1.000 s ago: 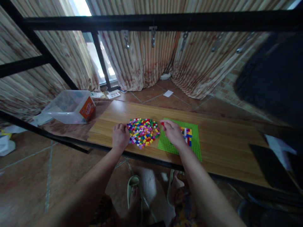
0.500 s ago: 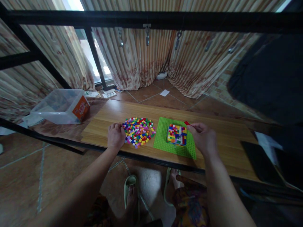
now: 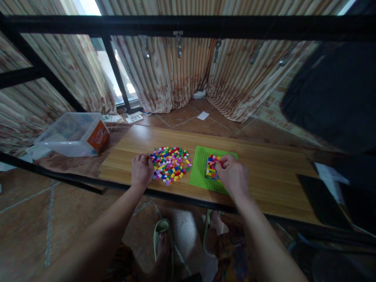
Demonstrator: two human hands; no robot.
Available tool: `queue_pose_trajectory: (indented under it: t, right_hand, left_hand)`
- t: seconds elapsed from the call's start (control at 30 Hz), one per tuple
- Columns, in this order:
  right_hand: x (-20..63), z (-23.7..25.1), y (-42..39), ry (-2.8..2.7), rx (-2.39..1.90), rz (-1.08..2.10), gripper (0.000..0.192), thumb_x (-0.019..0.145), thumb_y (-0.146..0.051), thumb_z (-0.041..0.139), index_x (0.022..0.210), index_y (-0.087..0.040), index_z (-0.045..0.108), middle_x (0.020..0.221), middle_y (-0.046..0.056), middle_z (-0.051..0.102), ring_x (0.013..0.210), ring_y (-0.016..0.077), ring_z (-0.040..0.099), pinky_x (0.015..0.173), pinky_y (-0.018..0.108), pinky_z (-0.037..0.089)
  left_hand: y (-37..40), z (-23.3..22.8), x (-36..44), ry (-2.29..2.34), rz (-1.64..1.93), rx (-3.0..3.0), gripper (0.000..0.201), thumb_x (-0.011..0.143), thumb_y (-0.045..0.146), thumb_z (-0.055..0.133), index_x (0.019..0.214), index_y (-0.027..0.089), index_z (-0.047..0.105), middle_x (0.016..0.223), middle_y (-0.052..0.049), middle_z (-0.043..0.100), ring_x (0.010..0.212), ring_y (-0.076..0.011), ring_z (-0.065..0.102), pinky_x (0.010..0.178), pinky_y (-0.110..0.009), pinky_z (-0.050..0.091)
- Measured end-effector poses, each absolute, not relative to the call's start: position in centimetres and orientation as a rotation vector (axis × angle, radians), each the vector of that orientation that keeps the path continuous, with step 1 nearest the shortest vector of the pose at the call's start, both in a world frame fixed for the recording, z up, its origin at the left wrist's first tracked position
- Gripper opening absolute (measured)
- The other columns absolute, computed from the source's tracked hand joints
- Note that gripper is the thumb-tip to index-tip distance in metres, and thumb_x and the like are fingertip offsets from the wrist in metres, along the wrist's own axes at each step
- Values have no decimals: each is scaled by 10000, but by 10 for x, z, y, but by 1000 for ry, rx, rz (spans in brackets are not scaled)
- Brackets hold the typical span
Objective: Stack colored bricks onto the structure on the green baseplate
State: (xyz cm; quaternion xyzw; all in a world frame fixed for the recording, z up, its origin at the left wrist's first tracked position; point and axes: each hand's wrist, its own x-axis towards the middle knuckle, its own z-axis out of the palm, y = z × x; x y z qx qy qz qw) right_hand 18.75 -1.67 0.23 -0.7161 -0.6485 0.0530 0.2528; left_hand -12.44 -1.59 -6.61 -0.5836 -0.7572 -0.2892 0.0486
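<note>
The wooden tabletop (image 3: pixel 279 176) spans the scene from left to right, with a black metal frame (image 3: pixel 188 25) crossing above it and striped curtains (image 3: pixel 176 70) hanging beyond its far edge. A clear plastic bin (image 3: pixel 72 133) with an orange label stands off the left end of the tabletop.

The green baseplate (image 3: pixel 202 176) lies flat near the middle of the tabletop. A block of small bricks (image 3: pixel 212 166), mixed in colour, is pressed onto its central area. The block covers only a part of the plate; a wide band of bare green studs shows on the left side and along the near edge. The right part of the plate is hidden behind the hand.

The pile of loose bricks (image 3: pixel 170 162) lies just left of the baseplate, touching or almost touching its left edge. The pile is large and spread flat, so most of the stock is not yet placed. Judged from this, the build is at an early to middle stage: one compact patch is done, much plate and many bricks are left.

The right hand (image 3: pixel 233 174) rests on the right part of the brick block, fingers bent close together and pressing down on its top. Whether a single brick sits under the fingertips cannot be told.

The left hand (image 3: pixel 141 170) rests at the left edge of the pile, fingers curled in loosely, knuckles up. Whether it holds a brick cannot be told.
</note>
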Motion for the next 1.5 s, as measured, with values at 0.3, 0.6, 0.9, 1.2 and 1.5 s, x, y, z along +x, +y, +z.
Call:
queue_pose_trajectory:
  t: [0.3, 0.6, 0.9, 1.2, 1.5]
  right_hand:
    - [192, -10, -15, -1859, -1802, 128, 195, 853, -385, 547, 759, -222, 601, 637, 9, 615, 599, 155, 523, 570, 274, 285]
    - [197, -14, -18, -1856, -1761, 257, 329, 844, -515, 559, 719, -217, 623, 628, 4, 625, 578, 148, 533, 558, 268, 306]
    - [217, -6, -16, -1635, -1585, 480, 411, 890, -506, 468, 844, -181, 716, 713, 51, 698, 635, 177, 605, 602, 277, 408]
    - [230, -23, 0, -1465, -1725, 353, 528, 839, -524, 523, 1187, -137, 611, 1073, 163, 670, 969, 265, 614, 876, 428, 467]
    - [217, -38, 5, -1601, -1756, 420, 679, 791, -554, 583, 1284, -89, 532, 1266, 231, 582, 1219, 327, 512, 1049, 491, 366]
  left_hand:
    - [-16, -65, -124, -2289, -915, -1789, 208, 836, 211, 430, 877, 186, 632, 969, -135, 656, 1014, -295, 574, 960, -458, 443]
    - [-15, -66, -124, -2293, -905, -1792, 211, 840, 221, 423, 871, 181, 628, 961, -140, 655, 1010, -295, 577, 965, -450, 442]
    - [-15, -65, -123, -2307, -915, -1784, 217, 849, 226, 425, 890, 171, 630, 976, -140, 648, 1021, -290, 570, 966, -447, 436]
    - [-15, -64, -123, -2322, -911, -1772, 228, 848, 228, 427, 910, 170, 639, 978, -140, 638, 1027, -296, 560, 978, -456, 429]
    - [-14, -65, -125, -2298, -852, -1799, 249, 850, 231, 417, 922, 161, 645, 994, -152, 651, 1020, -309, 566, 967, -461, 434]
